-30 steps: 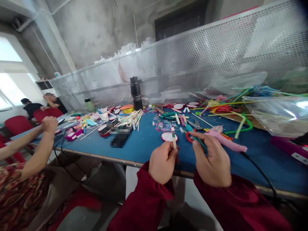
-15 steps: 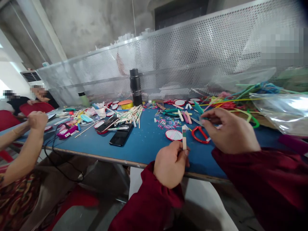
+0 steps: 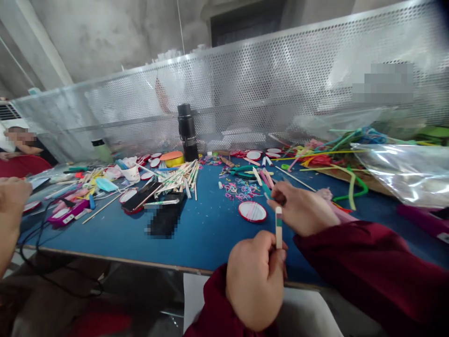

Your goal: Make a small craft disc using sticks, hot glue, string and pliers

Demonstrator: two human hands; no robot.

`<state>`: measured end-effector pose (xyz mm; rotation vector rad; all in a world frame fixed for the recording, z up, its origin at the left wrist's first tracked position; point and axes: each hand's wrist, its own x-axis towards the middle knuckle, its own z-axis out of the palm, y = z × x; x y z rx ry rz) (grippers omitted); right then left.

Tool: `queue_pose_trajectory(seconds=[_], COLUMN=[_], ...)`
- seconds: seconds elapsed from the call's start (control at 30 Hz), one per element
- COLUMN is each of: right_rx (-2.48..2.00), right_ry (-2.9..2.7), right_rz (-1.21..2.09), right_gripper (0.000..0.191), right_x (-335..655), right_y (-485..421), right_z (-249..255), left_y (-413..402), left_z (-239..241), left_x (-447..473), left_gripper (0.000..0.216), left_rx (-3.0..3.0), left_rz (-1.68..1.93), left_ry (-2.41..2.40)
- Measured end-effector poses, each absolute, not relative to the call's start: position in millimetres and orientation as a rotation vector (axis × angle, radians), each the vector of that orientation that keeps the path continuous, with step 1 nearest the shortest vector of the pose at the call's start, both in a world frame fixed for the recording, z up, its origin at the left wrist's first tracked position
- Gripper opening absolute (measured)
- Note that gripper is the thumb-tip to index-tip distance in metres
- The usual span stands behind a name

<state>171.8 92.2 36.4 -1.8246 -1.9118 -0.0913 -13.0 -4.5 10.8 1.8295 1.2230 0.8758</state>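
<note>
My left hand [image 3: 256, 276] is closed around the lower end of a flat wooden craft stick [image 3: 278, 229], held upright near the table's front edge; the stick has a green band near its top. My right hand [image 3: 303, 210] rests low over the blue table [image 3: 210, 229], just beyond the stick. Its fingers are pinched together, and a small teal bit [image 3: 268, 191] shows at their tips; I cannot make out what they hold. A white disc with a red rim [image 3: 252, 211] lies just left of that hand.
A black flask [image 3: 187, 132] stands at the back before a perforated metal screen [image 3: 280, 84]. Wooden sticks [image 3: 182, 175], a phone [image 3: 164, 220], rubber bands [image 3: 242, 187], pipe cleaners [image 3: 333, 161] and a plastic bag [image 3: 403, 173] lie about. Another person's hand [image 3: 10, 201] is at the left.
My right hand has come down from reaching over the table and drawn back toward me, closing near the stick. My left hand and the stick have moved lower and closer. The view has turned right.
</note>
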Motion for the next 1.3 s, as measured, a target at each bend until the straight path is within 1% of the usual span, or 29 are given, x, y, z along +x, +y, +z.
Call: queue_pose_trajectory(seconds=[0.1,0.17,0.33,0.5,0.6,0.67,0.73,0.8,0.83,0.9,1.03,1.17,1.23,1.3], right_rx=[-1.929,-1.98,-2.045,-2.078,-2.05,-1.922,-1.697,-1.482,-1.409,-1.327,-1.25,-1.194,-1.184,-1.203], right_ry=[-1.94,-1.98,-2.091,-2.142,-2.014,-1.877,-1.782,-1.71,-1.679,-1.618,-1.56,-1.577,-1.601,-1.603], right_rz=[0.025,0.039,-0.088,-0.212,-0.285,-0.316,-0.141,0.158,0.28,0.419,0.54,0.644,0.691,0.675], right_gripper=[0.012,0.013,0.016,0.018,0.026,0.029,0.032,0.034,0.035,0.035,0.034,0.039,0.043,0.045], right_x=[165,164,164,154,154,159,164,166,166,162,155,158,165,174], right_y=[96,100,107,97,79,62,44,28,21,11,7,12,17,23], right_z=[37,32,16,27,32,28,19,9,5,1,2,2,-1,-5], left_y=[-5,-4,-1,-1,0,2,4,6,7,10,16,22,24,26], left_z=[11,10,7,3,1,0,-1,-1,-1,0,2,2,2,5], left_x=[-12,-12,-14,-16,-17,-18,-17,-17,-16,-16,-16,-15,-16,-21], left_gripper=[0.015,0.014,0.014,0.014,0.013,0.013,0.012,0.014,0.016,0.023,0.032,0.038,0.039,0.034], left_rx=[1.849,1.85,1.887,1.873,1.824,1.771,1.736,1.739,1.747,1.767,1.797,1.82,1.854,1.895], left_rz=[0.847,0.842,0.83,0.915,0.975,1.028,1.054,1.048,1.037,1.011,0.937,0.869,0.826,0.804], left_ry=[1.261,1.237,1.169,1.135,1.068,1.014,0.985,0.974,0.97,0.969,0.969,0.965,0.972,1.006])
